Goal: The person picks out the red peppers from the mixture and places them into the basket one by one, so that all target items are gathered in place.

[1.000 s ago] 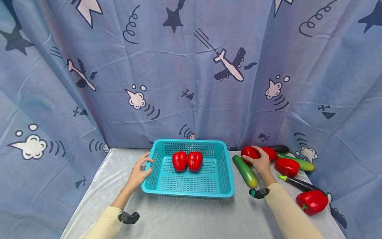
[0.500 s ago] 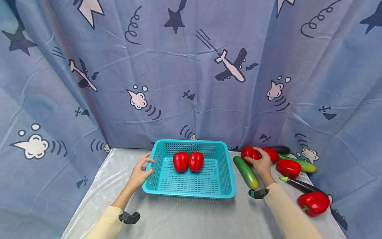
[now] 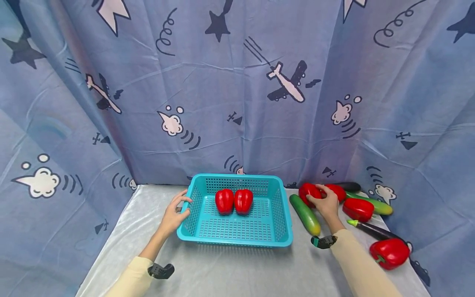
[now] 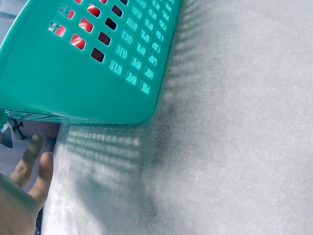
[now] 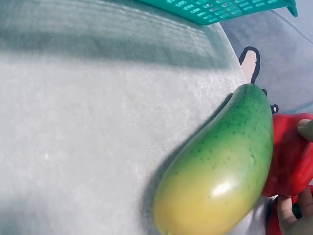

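My right hand grips a red bell pepper at the back right of the table. In the right wrist view the thumb lies on this bell pepper, with fingers below it. A green cucumber with a yellow end lies just in front. At the left end of a turquoise basket, my left hand has its fingertips right at the rim. The left wrist view shows two of its fingers extended outside the basket wall. Two red bell peppers lie side by side in the basket.
Right of my right hand lie more red bell peppers, a dark eggplant, another long green vegetable and a dark long vegetable. A pale cloth covers the table. Behind it hangs a blue patterned curtain.
The gripped bell pepper and my right hand have shifted very slightly toward me. My left hand and the basket keep their places.
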### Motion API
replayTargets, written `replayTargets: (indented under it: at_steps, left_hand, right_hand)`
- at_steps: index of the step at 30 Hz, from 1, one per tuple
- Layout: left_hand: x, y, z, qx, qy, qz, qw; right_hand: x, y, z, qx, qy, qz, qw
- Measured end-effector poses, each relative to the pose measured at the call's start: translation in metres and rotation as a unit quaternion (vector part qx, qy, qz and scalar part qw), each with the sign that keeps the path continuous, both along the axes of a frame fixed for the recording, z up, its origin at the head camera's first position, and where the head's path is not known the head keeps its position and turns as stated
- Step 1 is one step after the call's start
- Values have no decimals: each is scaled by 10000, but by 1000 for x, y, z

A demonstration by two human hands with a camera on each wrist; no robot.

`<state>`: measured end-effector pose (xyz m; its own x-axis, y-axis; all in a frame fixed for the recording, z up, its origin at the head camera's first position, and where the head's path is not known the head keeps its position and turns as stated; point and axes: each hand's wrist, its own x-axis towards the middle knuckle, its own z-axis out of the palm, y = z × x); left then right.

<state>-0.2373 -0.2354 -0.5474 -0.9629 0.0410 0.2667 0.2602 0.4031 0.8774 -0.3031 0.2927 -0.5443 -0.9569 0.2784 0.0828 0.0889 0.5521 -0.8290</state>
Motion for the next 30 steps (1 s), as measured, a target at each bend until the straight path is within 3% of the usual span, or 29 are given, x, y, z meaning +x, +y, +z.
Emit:
replayTargets:
  at_steps: [9,20,26,30]
  left_hand:
    - [0,-1,0,-11,-56,10,10000]
    - [0,1,1,24,83,4,10000]
    - [5,6,9,99,122,71,9999]
    - [3,3,6,-12,74,18,10000]
  right_hand:
    - [-3,0,0,-287,-498,550,9968]
    - [-3,1,4,-151,-316,475,9983]
    - [0,5,9,-375,-121,490,9980]
    - [5,6,13,-550,6,410,9976]
